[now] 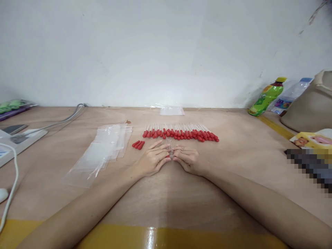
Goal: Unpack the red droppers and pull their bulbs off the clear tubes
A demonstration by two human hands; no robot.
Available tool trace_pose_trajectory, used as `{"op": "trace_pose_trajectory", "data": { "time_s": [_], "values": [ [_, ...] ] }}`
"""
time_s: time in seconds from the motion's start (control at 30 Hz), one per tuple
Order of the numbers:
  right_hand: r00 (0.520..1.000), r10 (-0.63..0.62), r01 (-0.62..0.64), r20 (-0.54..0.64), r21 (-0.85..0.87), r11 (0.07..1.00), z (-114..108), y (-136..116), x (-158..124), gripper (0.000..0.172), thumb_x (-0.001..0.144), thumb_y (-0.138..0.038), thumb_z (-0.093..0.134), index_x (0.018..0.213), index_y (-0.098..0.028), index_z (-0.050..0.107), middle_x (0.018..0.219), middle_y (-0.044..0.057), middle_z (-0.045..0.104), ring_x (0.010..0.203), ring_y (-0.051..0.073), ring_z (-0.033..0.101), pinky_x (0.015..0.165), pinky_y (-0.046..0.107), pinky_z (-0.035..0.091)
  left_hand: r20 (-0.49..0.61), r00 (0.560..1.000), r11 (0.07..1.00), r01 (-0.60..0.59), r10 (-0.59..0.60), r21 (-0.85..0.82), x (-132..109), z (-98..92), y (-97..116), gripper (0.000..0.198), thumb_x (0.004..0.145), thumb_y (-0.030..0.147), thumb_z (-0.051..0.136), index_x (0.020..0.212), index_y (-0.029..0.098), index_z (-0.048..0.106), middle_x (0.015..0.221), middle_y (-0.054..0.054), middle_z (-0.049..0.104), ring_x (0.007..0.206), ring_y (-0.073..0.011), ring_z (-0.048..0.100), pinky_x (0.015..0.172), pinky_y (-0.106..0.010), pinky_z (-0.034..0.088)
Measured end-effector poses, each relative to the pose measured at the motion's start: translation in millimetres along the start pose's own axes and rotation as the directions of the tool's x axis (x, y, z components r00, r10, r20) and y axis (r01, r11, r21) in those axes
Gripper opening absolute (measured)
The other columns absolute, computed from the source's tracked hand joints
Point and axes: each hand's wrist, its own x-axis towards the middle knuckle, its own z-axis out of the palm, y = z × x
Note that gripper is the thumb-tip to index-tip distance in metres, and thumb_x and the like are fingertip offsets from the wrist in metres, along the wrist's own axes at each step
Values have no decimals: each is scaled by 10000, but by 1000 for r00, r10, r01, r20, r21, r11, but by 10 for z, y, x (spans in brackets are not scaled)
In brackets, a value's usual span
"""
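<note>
My left hand [153, 159] and my right hand [187, 158] meet at the middle of the wooden table [233, 166], fingers pinched together on a clear glass dropper tube with a red bulb [170, 151] held between them. Just beyond lies a row of several droppers with red bulbs [181, 133]. Three loose red bulbs [138, 144] lie left of my left hand. A stack of clear plastic bags [103, 148] is spread further left.
A power strip with cables [23, 138] and a phone [14, 129] lie at the left. At the right stand a green bottle [267, 97], a clear bottle [290, 95], a beige bag [311, 103] and a yellow box [311, 140]. More clear bags [171, 110] lie by the wall.
</note>
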Motion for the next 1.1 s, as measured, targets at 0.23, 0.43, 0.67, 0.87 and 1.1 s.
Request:
{"op": "trace_pose_trajectory", "data": {
  "time_s": [0.23,0.43,0.67,0.87,1.1],
  "values": [
    [999,-4,4,36,-1,1000,-27,-26,0,152,865,-181,416,884,-200,565,855,39,662,920,146,606,928,358,471,81,994,993,74,-66,-96,-17,-28,21,201,890,239,418,944,182,603,1023,-39,660,1142,-178,501,1040,-421,323],
    [999,-11,11,47,-9,1000,-14,-4,-21,158,869,-183,416,912,-203,567,886,43,659,950,149,596,927,356,470,48,998,996,37,-33,-84,-28,-29,-3,193,882,228,434,966,191,603,1054,-38,650,1154,-179,490,1027,-414,347],
    [1000,17,-17,9,-7,1000,-40,-25,8,153,862,-178,443,953,-190,564,920,42,660,949,157,581,858,331,468,-164,981,993,-91,102,74,-29,16,-21,234,832,209,540,1060,160,558,1099,-67,628,1138,-190,504,993,-388,413],
    [996,74,-72,40,-61,996,-14,-39,33,152,871,-194,420,882,-179,571,799,36,657,711,135,570,667,285,430,-136,979,978,-127,150,163,-24,23,-26,187,842,174,509,1019,152,564,1115,-77,618,1158,-205,481,973,-378,444],
    [999,26,-22,23,-125,992,41,-3,5,146,875,-182,418,828,-163,555,687,16,622,619,106,532,641,256,397,-64,996,995,-65,70,71,9,-24,-3,171,858,171,462,982,132,572,1014,-73,657,1115,-194,522,987,-378,420]
  ]
}}
